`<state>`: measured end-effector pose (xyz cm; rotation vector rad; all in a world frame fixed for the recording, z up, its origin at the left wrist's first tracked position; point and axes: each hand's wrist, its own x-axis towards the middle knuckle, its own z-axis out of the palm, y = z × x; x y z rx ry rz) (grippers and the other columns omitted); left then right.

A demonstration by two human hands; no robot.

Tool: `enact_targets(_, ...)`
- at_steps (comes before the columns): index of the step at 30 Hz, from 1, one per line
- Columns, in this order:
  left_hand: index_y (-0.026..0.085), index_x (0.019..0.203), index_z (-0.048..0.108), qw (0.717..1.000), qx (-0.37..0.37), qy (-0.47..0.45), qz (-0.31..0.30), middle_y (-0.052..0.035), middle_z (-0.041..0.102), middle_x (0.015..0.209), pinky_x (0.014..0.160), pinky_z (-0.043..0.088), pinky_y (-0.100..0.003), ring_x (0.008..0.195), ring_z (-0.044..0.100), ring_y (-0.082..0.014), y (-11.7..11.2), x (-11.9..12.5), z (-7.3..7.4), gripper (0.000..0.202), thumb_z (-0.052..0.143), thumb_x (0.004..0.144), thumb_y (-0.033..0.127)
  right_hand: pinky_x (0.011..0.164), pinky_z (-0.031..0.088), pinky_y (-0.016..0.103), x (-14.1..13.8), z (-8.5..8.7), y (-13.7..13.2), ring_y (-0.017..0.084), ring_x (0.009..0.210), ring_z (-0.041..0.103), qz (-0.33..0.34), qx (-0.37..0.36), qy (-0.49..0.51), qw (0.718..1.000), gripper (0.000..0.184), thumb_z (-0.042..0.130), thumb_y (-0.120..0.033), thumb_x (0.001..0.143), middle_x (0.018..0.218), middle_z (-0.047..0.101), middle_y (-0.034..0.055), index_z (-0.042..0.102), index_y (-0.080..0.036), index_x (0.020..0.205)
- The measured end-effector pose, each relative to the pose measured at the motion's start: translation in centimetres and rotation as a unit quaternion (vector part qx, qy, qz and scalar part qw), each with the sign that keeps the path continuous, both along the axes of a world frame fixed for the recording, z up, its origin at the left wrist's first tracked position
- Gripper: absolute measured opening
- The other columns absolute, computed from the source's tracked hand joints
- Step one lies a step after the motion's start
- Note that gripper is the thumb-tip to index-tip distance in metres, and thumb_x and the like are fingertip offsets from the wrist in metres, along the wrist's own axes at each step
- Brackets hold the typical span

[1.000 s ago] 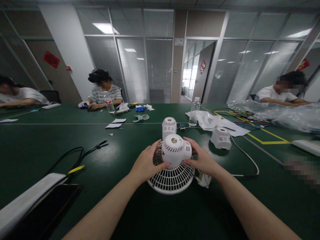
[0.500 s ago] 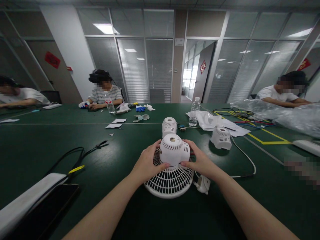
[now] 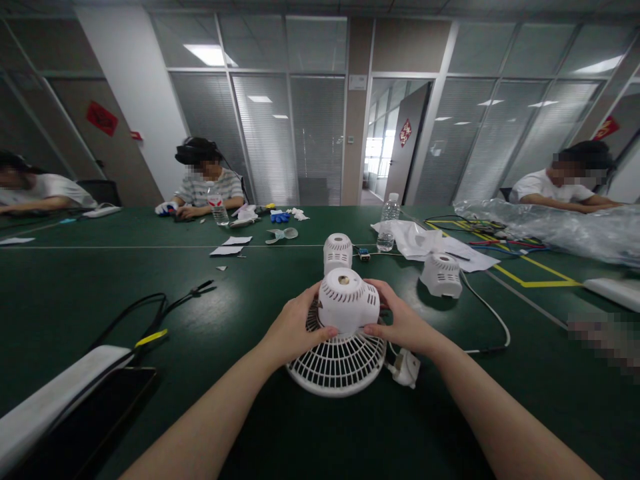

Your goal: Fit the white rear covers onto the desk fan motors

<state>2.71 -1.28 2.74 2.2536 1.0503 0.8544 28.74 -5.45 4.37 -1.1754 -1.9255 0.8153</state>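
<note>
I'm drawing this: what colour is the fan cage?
The fan cage is white, best seen in the head view.

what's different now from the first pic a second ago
The white fan grille slid slightly left and toward the person; the white housing above it shifted slightly left. The white plug beside it shows more fully. Nothing was taken up or let go: the left hand and right hand still hold the housing. The water bottle stayed put.
</note>
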Motion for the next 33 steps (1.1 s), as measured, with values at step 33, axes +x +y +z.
enact_targets(33, 0.028, 0.146, 0.029, 0.998, -0.022, -0.052, -0.024, -0.0107, 0.046, 0.145, 0.11, 0.034, -0.057, 0.132, 0.044, -0.0351, 0.69, -0.57, -0.56, 0.094, 0.079, 0.066, 0.033, 0.108, 0.041, 0.051, -0.12, -0.18, -0.2, 0.029, 0.129, 0.048, 0.025, -0.014, 0.011, 1.0, 0.088, 0.077, -0.025, 0.074, 0.146, 0.04, 0.0086, 0.025, -0.032, 0.144)
